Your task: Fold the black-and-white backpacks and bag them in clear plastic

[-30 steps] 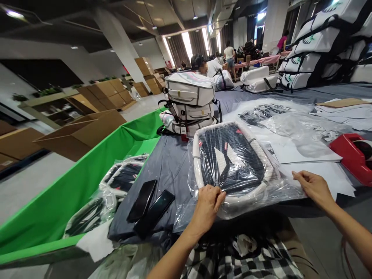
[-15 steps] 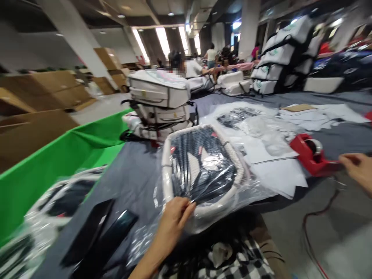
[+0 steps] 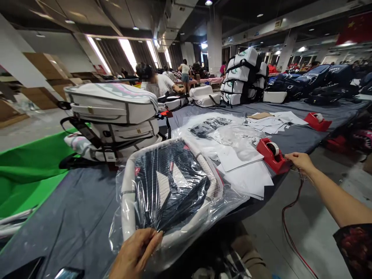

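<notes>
Clear plastic sheeting (image 3: 116, 232) wraps a white-rimmed black padded case (image 3: 168, 186), pinched by the left hand (image 3: 135, 254) in a narrow grip; the right hand (image 3: 300, 162), grip open, sits just beside a red tape dispenser (image 3: 271, 155).

Right up front, a white padded case stack (image 3: 110, 112) sits strapped together on the grey table cover (image 3: 72, 201), with a green-lined bin (image 3: 29, 182) alongside. Further down, a co-worker in a white T-shirt (image 3: 162, 85) leans over the table, and a tall pile of white cases (image 3: 241, 77) stands beyond. There's a second red tape dispenser (image 3: 317, 121) by the loose papers (image 3: 270, 123), and far right, dark cases (image 3: 314, 81), though they're hard to make out.
</notes>
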`<move>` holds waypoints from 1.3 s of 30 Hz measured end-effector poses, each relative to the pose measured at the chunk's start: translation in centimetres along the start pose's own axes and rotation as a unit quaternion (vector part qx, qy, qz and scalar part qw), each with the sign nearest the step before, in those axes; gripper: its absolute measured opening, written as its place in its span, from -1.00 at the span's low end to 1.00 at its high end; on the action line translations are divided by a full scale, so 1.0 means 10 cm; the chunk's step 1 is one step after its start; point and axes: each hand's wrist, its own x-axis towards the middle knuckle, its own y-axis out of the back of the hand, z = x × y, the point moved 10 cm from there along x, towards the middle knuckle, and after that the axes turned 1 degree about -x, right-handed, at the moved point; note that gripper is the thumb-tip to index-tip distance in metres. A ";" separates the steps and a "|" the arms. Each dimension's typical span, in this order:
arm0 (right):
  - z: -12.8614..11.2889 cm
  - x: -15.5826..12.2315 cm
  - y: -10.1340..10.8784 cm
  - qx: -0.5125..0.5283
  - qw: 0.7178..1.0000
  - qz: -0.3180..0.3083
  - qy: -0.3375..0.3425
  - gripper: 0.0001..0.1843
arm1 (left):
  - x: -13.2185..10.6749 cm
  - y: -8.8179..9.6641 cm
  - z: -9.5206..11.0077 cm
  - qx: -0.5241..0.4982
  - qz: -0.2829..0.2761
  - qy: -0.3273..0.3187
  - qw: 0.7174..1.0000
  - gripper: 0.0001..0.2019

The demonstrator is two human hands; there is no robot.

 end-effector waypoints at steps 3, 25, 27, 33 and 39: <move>0.05 -0.14 0.16 -0.002 1.000 0.016 -0.020 -0.77 | 0.01 0.00 0.04 0.002 -0.003 0.001 1.000 -0.30; -2.16 -3.08 -2.07 -0.023 0.658 -0.634 0.406 -0.53 | -0.07 -0.07 0.10 0.005 -0.016 0.020 1.000 -0.70; -2.26 -3.31 -2.32 -0.119 0.593 -0.633 0.483 -0.64 | -0.06 -0.07 0.14 0.005 -0.023 0.019 1.000 -0.70; -2.15 -2.99 -2.86 -0.307 0.631 -0.518 0.489 -0.62 | -0.04 -0.10 0.13 0.002 -0.041 0.024 0.999 -0.73; -2.20 -2.62 -2.39 -0.186 0.760 -0.376 0.497 -0.69 | -0.05 -0.11 0.11 0.013 -0.026 0.008 1.000 -0.76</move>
